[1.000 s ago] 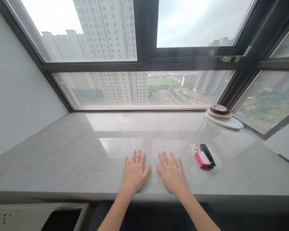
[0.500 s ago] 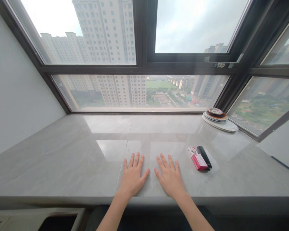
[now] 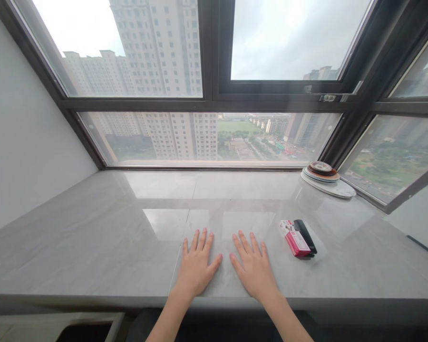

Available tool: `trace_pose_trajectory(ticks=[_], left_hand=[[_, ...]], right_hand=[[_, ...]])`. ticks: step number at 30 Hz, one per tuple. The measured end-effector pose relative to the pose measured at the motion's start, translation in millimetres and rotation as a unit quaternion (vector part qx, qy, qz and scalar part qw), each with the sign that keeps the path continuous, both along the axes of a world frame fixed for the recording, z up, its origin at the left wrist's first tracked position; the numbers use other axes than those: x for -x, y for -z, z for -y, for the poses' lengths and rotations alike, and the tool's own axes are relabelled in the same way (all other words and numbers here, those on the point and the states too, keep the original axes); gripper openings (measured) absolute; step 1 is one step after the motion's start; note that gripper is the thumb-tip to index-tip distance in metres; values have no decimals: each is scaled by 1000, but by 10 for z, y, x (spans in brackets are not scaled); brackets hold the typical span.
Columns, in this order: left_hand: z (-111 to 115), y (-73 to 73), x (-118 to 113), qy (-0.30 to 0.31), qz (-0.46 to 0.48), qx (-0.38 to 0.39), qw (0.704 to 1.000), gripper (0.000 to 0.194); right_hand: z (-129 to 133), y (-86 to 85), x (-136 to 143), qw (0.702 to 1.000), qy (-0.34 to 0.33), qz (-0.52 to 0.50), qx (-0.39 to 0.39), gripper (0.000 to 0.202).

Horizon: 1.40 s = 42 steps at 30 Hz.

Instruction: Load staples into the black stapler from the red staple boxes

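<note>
Palm down on the glossy grey marble-look sill [image 3: 92,247], my left hand [image 3: 197,266] lies flat with its fingers spread. My right hand [image 3: 252,268] rests the same way a short distance to the right, thumbs pointing toward each other. Neither hand holds anything. To the right of my right hand lies a small pink and white box [image 3: 296,240]. Against the box's far right side is a black stapler-like object [image 3: 306,235], partly hidden by it. Neither hand touches these two things.
A stack of round plates or coasters [image 3: 321,172] sits on a white oval board [image 3: 337,188] in the back right corner. Dark-framed windows [image 3: 207,105] rise behind the sill. A thin dark strip [image 3: 424,247] lies far right. Below the front edge at left is a pale unit [image 3: 57,320].
The whole view has shifted slightly, with the sill's front edge a little lower. Both hands keep their flat pose, and the box and black object stay in place on the sill.
</note>
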State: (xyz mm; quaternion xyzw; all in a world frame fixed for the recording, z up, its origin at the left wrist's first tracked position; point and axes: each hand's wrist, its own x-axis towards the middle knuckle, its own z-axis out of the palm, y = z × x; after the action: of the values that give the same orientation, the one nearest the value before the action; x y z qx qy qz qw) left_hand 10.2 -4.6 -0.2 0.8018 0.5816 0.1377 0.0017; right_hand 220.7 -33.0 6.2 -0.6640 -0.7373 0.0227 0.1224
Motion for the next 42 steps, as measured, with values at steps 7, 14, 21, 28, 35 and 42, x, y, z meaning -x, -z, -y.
trace_pose_trajectory(ticks=[7,14,21,28,35,42], left_hand=[[5,-23,-4,-1,15,8,1000,67],[16,-44,-1,-1,28,14,999,66],[28,-48,11,7,18,15,1000,68],[25,-44,3,3,14,14,1000,68],[6,-24,2,4,24,9,1000,67],[0,-4,-15,0,27,0,1000,66]], right_hand=[[-2,-1,-9,1000,-3,-4,-4,61],[0,11,-6,1000,-4,-6,-3,62],[6,18,-10,1000,-10,-4,-3,62],[-33,27,-67,997,-19,-77,-7,59],[-302,-408,-1141,957,83,-200,-192,48],[-339,-335,-2398,908,202,-364,44,57]])
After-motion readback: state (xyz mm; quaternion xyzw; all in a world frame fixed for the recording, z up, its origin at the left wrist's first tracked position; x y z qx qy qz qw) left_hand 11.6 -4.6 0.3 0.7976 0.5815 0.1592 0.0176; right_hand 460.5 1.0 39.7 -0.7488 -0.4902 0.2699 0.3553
